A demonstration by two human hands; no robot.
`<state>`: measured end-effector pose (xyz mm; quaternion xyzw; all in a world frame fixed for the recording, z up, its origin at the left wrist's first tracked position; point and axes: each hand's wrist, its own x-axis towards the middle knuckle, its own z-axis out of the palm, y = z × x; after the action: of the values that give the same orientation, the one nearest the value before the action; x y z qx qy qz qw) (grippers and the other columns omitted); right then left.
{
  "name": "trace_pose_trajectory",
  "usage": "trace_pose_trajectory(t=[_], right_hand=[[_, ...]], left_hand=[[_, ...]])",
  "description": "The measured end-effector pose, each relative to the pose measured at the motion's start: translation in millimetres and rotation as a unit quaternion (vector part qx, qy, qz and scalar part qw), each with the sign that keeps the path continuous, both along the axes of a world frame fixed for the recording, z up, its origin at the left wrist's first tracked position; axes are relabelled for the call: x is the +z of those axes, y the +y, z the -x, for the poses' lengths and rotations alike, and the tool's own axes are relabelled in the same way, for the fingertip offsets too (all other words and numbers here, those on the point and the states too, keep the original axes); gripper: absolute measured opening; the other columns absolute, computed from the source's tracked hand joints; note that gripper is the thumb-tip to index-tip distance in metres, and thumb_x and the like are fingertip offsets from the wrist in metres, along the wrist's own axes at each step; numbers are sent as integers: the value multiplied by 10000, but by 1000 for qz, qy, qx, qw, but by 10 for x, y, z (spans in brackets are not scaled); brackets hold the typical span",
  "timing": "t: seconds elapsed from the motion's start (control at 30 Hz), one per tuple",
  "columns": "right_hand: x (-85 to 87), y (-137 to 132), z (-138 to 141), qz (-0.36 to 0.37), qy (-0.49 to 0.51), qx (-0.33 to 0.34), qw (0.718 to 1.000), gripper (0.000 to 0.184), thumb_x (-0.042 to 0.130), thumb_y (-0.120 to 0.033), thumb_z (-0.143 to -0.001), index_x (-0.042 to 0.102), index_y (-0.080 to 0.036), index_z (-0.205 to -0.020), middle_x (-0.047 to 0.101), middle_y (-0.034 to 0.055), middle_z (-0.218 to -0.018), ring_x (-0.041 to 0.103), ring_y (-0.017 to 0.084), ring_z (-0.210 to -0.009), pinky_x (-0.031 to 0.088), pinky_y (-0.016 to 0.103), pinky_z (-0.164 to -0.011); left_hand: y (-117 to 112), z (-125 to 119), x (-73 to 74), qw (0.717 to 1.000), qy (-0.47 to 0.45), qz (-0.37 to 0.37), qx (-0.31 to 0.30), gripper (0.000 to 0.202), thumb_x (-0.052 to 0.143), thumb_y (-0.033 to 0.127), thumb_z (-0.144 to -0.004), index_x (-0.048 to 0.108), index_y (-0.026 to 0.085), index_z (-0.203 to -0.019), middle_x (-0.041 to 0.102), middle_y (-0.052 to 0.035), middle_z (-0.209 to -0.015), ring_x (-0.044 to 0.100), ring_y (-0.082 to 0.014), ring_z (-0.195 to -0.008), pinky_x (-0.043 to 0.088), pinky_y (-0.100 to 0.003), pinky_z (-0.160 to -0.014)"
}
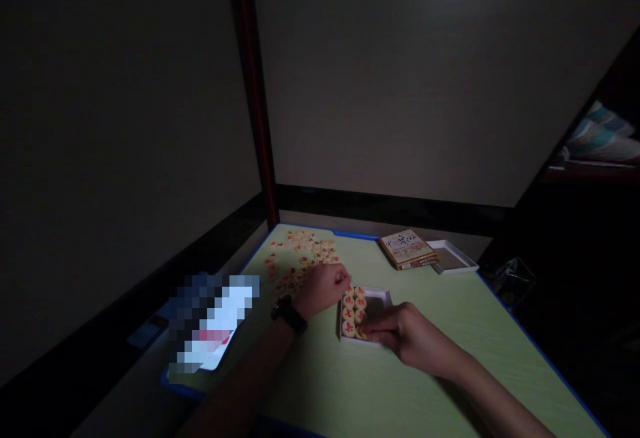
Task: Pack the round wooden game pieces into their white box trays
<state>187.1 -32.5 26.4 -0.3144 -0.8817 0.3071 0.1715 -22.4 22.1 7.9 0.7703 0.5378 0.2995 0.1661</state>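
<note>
A shallow white box tray lies on the table, with two columns of round wooden Chinese chess pieces with red characters along its left side. My right hand reaches over the tray's near edge, thumb and fingers closed on a Chinese chess piece at the near end of the second column. My left hand, with a dark watch on the wrist, is curled closed by the tray's far left corner. Whatever its fingers may hold is hidden. Beyond it, loose Chinese chess pieces lie scattered, partly covered by the hand.
A printed game box sits at the back right, beside another white box tray. A lit, blurred-out screen stands at the table's left edge. The green table has a blue rim, with walls behind and left.
</note>
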Motion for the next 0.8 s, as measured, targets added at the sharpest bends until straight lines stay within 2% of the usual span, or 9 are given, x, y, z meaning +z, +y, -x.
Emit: trace_pose_trajectory(t=[0.1,0.17,0.4,0.53,0.8], right_hand=[[-22,4,8,-2,-4,1,1000,215,539,-173,-889,746,-178,-831,698,5,-718,614,142,-676,445,223,-641],[-35,2,14,-1,-7,1,1000,212,537,-145,-880,740,-183,-833,692,-4,-715,618,141,-683,438,223,-644],[-91,-9,27,8,30,-46,998,181,542,-107,-844,662,-189,-951,705,20,-874,627,148,-760,452,226,-678],[-124,1,26,-4,51,-46,998,184,530,-67,-812,589,-191,-934,676,20,-860,608,137,-742,449,222,-671],[-120,-1,27,-1,40,-46,998,147,537,-77,-818,581,-199,-888,651,2,-813,577,127,-700,418,215,-634]], left_hand=[[-15,-2,12,1000,22,-2,-3,225,513,211,-827,736,186,-845,692,-5,-679,581,-137,-616,369,-237,-603],[-30,-6,26,999,41,-2,-11,243,498,213,-837,738,186,-809,694,-11,-681,577,-139,-619,359,-240,-605],[-33,-12,30,997,82,5,-12,311,471,256,-869,706,169,-684,664,-20,-627,537,-135,-585,319,-248,-581],[-9,-6,-6,996,84,-1,-9,317,470,255,-873,699,169,-672,671,-24,-638,539,-139,-597,310,-251,-581],[-18,-12,14,996,88,5,-7,334,464,238,-887,674,157,-641,659,-29,-628,518,-132,-592,290,-253,-588]])
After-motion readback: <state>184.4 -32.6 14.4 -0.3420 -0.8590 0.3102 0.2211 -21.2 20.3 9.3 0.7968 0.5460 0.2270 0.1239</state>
